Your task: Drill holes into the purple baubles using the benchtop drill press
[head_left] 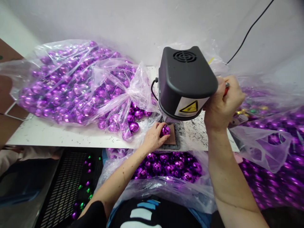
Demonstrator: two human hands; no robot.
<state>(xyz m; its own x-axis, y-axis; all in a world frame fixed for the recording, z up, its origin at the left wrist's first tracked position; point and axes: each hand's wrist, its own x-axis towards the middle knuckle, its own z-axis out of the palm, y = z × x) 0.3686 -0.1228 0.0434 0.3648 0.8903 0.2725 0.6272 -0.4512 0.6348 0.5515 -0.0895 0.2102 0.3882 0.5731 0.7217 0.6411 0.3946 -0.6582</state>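
Note:
My left hand is closed around a shiny purple faceted ball. It holds the ball over a brown pad on the base of a black press machine. The machine's big black housing, with a vent on top and a yellow warning label, hangs above the ball and hides the working part. At the housing's right side my right hand is wrapped round a lever, of which a bit of red and a metal end show.
A knotted clear bag of purple balls covers the left of the white table. Loose balls lie beside its knot. An open bag of balls is at my lap, another bag at right. A black crate stands lower left.

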